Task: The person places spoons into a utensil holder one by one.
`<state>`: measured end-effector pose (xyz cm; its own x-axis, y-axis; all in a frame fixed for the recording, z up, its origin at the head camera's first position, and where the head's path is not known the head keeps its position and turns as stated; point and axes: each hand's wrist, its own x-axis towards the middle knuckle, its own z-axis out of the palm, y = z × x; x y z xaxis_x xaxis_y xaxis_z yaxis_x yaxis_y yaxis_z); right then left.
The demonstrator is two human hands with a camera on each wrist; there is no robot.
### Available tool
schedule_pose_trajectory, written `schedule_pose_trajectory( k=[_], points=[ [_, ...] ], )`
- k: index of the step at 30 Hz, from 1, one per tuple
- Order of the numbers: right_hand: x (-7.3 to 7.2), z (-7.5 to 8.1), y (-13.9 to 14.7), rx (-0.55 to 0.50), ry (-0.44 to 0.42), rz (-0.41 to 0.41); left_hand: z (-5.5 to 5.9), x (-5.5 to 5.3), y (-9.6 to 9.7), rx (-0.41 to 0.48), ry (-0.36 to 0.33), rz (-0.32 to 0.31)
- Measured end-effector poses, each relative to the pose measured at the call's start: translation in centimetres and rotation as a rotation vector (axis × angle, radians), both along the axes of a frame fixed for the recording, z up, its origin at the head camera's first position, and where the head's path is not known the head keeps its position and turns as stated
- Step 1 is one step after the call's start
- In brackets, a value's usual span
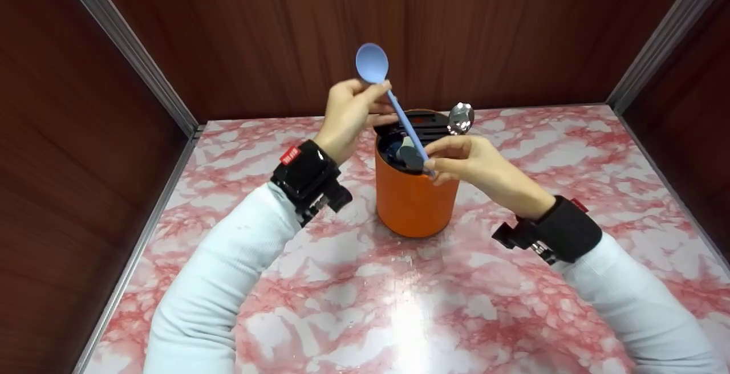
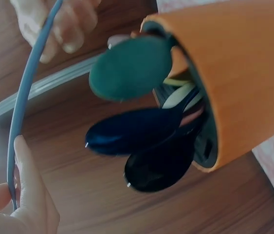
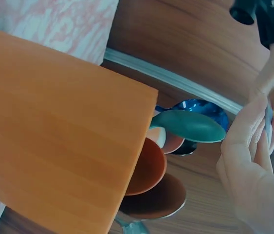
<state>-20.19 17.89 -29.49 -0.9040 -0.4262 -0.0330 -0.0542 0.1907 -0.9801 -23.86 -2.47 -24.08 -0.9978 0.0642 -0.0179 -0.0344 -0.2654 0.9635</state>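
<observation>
Above an orange cylindrical container (image 1: 415, 203), both hands hold a long light-blue spoon (image 1: 372, 65), tilted with its bowl up and to the left. My left hand (image 1: 349, 114) pinches it just below the bowl between thumb and fingers. My right hand (image 1: 479, 169) pinches the lower end of the handle, in front of the container's rim. Seen from the left wrist, the spoon's thin handle (image 2: 25, 92) runs between the two hands, apart from the utensils. In the right wrist view the spoon (image 3: 268, 122) is mostly hidden behind fingers.
Several utensils stand in the container: a shiny metal one (image 1: 461, 117), a black slotted one (image 1: 428, 126), a green spoon (image 2: 131, 68) and a dark blue spoon (image 2: 132, 130). Brown wood-grain panels (image 1: 256, 37) with metal edging enclose the pink marbled table (image 1: 319, 311).
</observation>
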Motion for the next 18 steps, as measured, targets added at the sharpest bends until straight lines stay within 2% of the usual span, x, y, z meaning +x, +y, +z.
schedule_pose_trajectory(
  k=[3, 7, 11, 15, 18],
  points=[
    [0.1, -0.4, 0.5, -0.023, -0.015, 0.010, 0.7, -0.6, 0.0, 0.002, 0.020, 0.017],
    [0.2, -1.1, 1.1, 0.027, -0.022, 0.047, 1.4, -1.2, -0.2, 0.004, 0.059, 0.061],
    [0.6, -2.0, 1.5, 0.049, -0.027, 0.074, 1.8, -1.7, -0.5, -0.011, 0.142, 0.122],
    [0.8, -2.6, 1.8, 0.022, -0.035, 0.092, 1.7, -2.0, -0.7, -0.048, 0.244, 0.180],
    [1.0, -2.8, 2.1, 0.017, -0.041, 0.078, 1.2, -2.0, -0.6, -0.114, 0.301, 0.209]
  ],
)
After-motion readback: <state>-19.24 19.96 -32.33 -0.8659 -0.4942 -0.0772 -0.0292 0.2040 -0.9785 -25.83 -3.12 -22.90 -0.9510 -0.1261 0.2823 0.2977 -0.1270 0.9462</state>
